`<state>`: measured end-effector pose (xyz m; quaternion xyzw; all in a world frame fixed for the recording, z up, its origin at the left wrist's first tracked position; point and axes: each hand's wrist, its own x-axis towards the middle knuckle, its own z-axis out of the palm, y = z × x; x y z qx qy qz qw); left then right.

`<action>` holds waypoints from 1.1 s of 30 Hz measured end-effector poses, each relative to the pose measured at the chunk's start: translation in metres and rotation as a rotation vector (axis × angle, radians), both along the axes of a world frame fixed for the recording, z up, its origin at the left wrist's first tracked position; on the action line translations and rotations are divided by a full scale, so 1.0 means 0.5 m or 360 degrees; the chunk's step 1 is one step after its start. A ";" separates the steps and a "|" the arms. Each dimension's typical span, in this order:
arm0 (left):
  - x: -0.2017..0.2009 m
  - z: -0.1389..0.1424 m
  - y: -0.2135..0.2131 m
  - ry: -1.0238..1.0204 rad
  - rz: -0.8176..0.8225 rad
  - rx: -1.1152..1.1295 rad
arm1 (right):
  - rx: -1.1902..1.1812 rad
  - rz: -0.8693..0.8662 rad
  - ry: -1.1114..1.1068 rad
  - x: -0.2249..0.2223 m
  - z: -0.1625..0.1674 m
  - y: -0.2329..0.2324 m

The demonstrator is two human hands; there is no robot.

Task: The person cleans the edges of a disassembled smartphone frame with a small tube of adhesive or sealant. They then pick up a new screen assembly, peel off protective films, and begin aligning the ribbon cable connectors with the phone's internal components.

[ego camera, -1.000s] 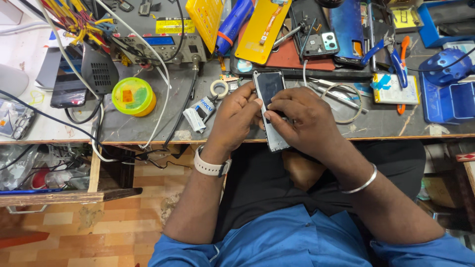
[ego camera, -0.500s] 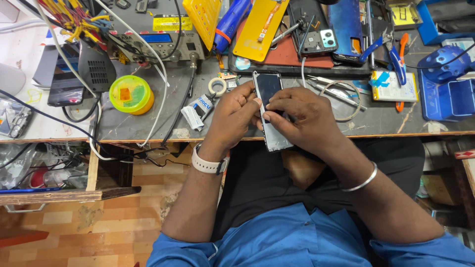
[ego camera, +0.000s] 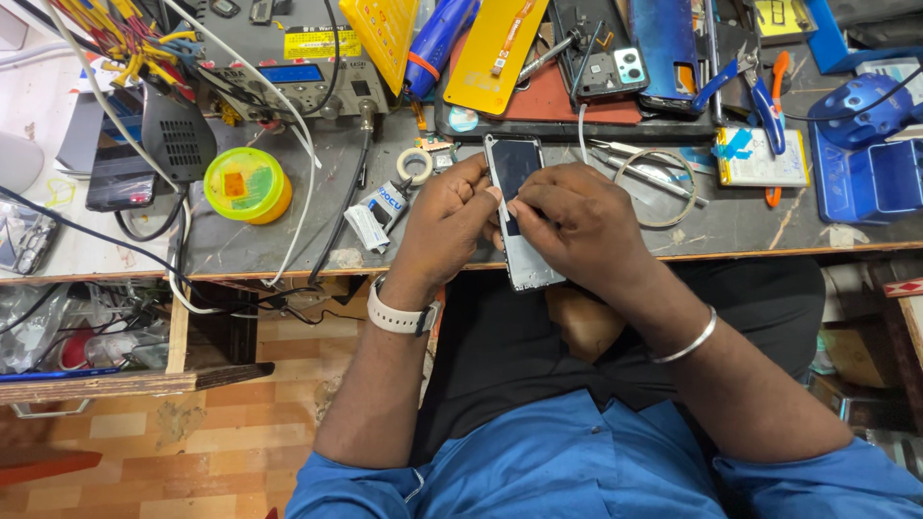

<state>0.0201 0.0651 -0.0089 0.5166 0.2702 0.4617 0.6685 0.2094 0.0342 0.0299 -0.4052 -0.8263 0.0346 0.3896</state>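
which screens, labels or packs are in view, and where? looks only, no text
Phone: between left hand and right hand, dark screen, pale frame.
Station display: far left, small blue rectangle; yellow label above it.
Small pack: left of hands, white and blue.
Round tub: left, yellow-green lid, orange square.

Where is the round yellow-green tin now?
In the head view the round yellow-green tin stands on the workbench, left of the left hand, beside the white cable.
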 end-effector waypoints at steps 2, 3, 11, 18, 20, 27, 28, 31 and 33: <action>0.002 -0.001 0.001 -0.0036 -0.0010 -0.0025 | -0.0062 0.0052 0.0010 0.006 0.004 0.001; 0.002 -0.002 0.002 -0.0055 -0.0013 -0.0037 | -0.0093 0.0080 0.0015 0.008 0.006 0.001; 0.001 -0.005 0.003 -0.0009 -0.0011 -0.0014 | -0.0093 0.0046 0.0014 0.006 0.008 -0.001; 0.000 0.001 0.003 -0.0025 -0.0032 -0.0073 | -0.0102 0.0038 0.0036 0.002 0.008 0.002; 0.002 0.001 0.003 -0.0027 -0.0030 -0.0079 | -0.0068 0.0054 0.0060 0.002 0.007 0.003; 0.004 0.001 0.005 0.0008 -0.0008 -0.0074 | -0.0291 0.0071 0.0096 0.010 0.018 0.007; 0.004 0.000 0.005 -0.0005 -0.0012 -0.0076 | -0.0306 0.0110 0.0094 0.013 0.022 0.006; 0.003 -0.002 0.003 -0.0010 -0.0013 -0.0065 | -0.0308 0.0213 0.0064 0.020 0.033 0.003; 0.002 -0.002 0.005 0.0036 -0.0004 -0.0025 | -0.0240 0.0264 0.0012 0.019 0.037 0.000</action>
